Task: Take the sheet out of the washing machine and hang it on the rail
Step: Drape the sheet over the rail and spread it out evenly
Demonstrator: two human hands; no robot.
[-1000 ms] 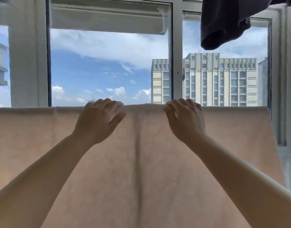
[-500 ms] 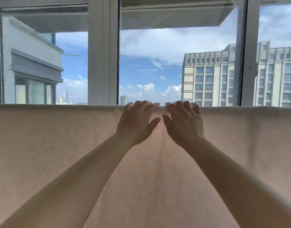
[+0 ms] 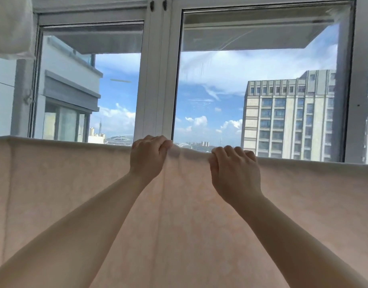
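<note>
Both hands (image 3: 192,163) on sheet (image 3: 189,215) top edge

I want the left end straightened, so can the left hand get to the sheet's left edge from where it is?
Probably yes. The left hand grips the pink sheet's top edge near the middle, and nothing shows along that edge between it and the left end, so it could slide across.

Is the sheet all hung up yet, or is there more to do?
Nearly done. The sheet is out of the washer and already draped across in front of the window, top edge level. Right now the left hand and right hand grip that top edge, where it dips between them. What's left: straighten that dip and let go.
</note>
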